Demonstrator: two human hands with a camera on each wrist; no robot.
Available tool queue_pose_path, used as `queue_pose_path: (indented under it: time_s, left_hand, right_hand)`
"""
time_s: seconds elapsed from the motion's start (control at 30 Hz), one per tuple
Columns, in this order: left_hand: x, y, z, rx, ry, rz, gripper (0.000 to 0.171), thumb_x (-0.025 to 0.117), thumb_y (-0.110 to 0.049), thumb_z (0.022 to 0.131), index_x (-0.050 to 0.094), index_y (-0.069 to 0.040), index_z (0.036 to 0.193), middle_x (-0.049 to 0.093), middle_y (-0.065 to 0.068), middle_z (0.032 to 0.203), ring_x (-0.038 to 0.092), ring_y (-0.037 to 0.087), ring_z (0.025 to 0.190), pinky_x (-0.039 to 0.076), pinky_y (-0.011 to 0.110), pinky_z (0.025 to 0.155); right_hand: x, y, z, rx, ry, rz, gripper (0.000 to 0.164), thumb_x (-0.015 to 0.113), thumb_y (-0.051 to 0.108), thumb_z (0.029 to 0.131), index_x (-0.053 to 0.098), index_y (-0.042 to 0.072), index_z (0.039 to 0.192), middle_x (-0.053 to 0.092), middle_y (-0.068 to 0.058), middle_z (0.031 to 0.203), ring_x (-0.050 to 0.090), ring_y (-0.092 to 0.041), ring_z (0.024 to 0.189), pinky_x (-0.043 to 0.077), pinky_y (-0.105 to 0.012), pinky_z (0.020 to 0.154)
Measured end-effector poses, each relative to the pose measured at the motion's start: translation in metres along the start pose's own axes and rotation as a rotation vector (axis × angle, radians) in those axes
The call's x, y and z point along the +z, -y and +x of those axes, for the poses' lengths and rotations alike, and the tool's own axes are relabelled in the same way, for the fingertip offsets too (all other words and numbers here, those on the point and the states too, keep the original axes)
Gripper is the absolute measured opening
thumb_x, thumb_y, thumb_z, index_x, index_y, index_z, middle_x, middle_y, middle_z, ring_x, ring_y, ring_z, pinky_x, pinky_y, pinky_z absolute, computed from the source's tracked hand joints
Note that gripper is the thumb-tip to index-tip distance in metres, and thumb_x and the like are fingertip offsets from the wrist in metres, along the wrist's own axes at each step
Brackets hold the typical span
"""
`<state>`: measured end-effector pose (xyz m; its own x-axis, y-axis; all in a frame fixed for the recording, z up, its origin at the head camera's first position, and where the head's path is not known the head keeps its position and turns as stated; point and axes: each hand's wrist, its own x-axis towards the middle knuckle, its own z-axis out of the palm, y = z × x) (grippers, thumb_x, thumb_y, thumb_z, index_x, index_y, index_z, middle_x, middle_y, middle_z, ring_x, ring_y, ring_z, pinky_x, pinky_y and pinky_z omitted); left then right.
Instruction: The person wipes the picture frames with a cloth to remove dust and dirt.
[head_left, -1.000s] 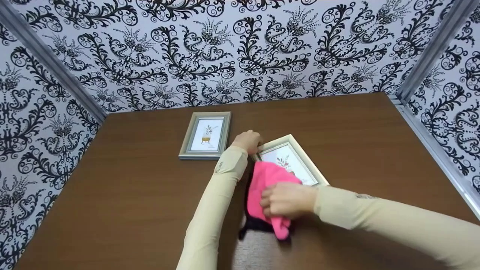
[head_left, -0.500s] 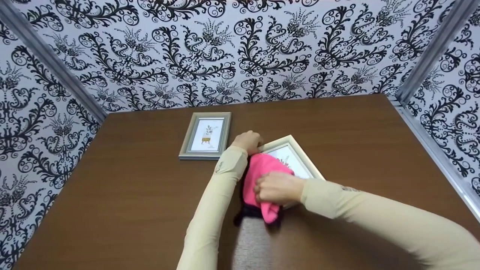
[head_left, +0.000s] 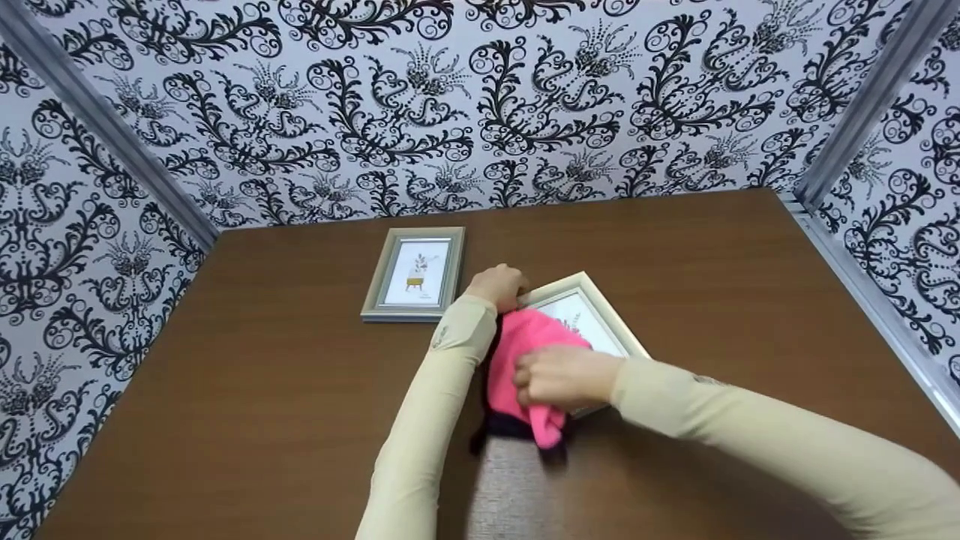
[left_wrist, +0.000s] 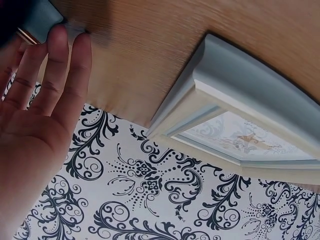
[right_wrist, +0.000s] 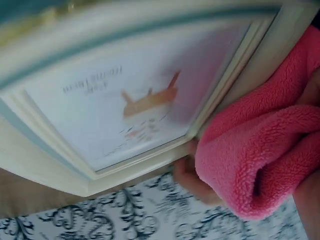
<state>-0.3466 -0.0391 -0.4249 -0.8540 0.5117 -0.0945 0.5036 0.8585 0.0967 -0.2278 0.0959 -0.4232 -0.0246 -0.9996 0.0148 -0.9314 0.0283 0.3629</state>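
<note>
My left hand (head_left: 496,286) holds the upper left corner of a cream picture frame (head_left: 613,316), which lies at an angle. In the left wrist view, the fingertips of the left hand (left_wrist: 42,95) meet the frame's grey-blue edge (left_wrist: 42,20); the thumb is hidden. My right hand (head_left: 566,376) grips a bunched pink plush cloth (head_left: 525,330) with a dark underside. The cloth covers the left part of the frame. Close up in the right wrist view, folds of the cloth (right_wrist: 240,160) lie against the frame's border, beside the glass over a plant-pot print (right_wrist: 150,105).
A second picture frame (head_left: 415,274) lies face up to the left of my left hand. Both rest on a brown wooden table (head_left: 262,375). Patterned wallpaper (head_left: 480,105) stands behind and at both sides, with grey metal strips (head_left: 862,105) at the corners.
My right hand has slid the cloth up and left over the picture frame, then slightly back to the right. The left hand stays at the frame's corner.
</note>
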Motion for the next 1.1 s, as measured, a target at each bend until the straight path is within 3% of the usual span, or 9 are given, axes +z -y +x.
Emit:
queue_pose_path:
  time_s: [0.13,0.3,0.57,0.77,0.9,1.1]
  left_hand:
    - [0.002,0.001,0.000,-0.001,0.005,-0.012,0.008,0.062,-0.012,0.076,0.067,-0.017,0.078,0.063,0.004,0.087,0.056,0.021,0.081,0.048,0.040,0.066]
    - [0.002,0.003,0.002,0.005,0.006,0.003,0.004,0.062,-0.016,0.077,0.066,-0.016,0.076,0.062,0.004,0.085,0.056,0.022,0.080,0.048,0.040,0.066]
    - [0.002,0.000,0.003,-0.011,0.004,0.008,0.007,0.059,-0.017,0.079,0.066,-0.016,0.076,0.063,0.005,0.090,0.057,0.022,0.084,0.048,0.040,0.067]
    - [0.002,-0.007,0.004,-0.024,0.010,0.053,0.014,0.055,-0.014,0.081,0.068,-0.019,0.084,0.063,0.007,0.098,0.059,0.025,0.088,0.049,0.042,0.066]
    - [0.000,-0.008,0.004,-0.015,0.010,0.079,0.013,0.056,-0.017,0.080,0.069,-0.019,0.083,0.064,0.006,0.097,0.059,0.025,0.088,0.049,0.042,0.067]
    - [-0.001,0.000,0.003,0.050,0.033,0.094,0.009,0.060,-0.015,0.077,0.067,-0.018,0.081,0.064,0.003,0.092,0.059,0.021,0.086,0.049,0.041,0.067]
  right_hand:
    - [-0.011,0.022,-0.008,-0.086,0.001,-0.031,0.017,0.067,0.040,0.066,0.065,0.027,0.077,0.058,0.011,0.079,0.048,-0.010,0.075,0.041,-0.020,0.065]
    - [-0.016,0.031,-0.011,-0.103,-0.006,-0.028,0.015,0.066,0.040,0.069,0.067,0.033,0.082,0.058,0.015,0.082,0.046,-0.007,0.077,0.041,-0.019,0.065]
    - [0.007,-0.009,0.002,0.029,-0.039,0.016,0.009,0.069,0.023,0.064,0.064,0.024,0.072,0.058,0.008,0.077,0.052,-0.013,0.077,0.043,-0.024,0.069]
    - [0.020,-0.029,0.008,0.106,-0.055,0.023,0.010,0.067,0.014,0.066,0.063,0.019,0.074,0.061,0.005,0.079,0.055,-0.015,0.079,0.041,-0.027,0.078]
    - [0.013,-0.019,0.004,0.104,-0.044,0.074,0.013,0.071,0.018,0.063,0.062,0.019,0.072,0.060,0.005,0.076,0.054,-0.015,0.075,0.042,-0.027,0.073]
    - [-0.013,0.017,-0.010,0.048,-0.007,0.150,0.016,0.073,0.025,0.059,0.063,0.022,0.071,0.057,0.009,0.074,0.053,-0.010,0.073,0.043,-0.022,0.068]
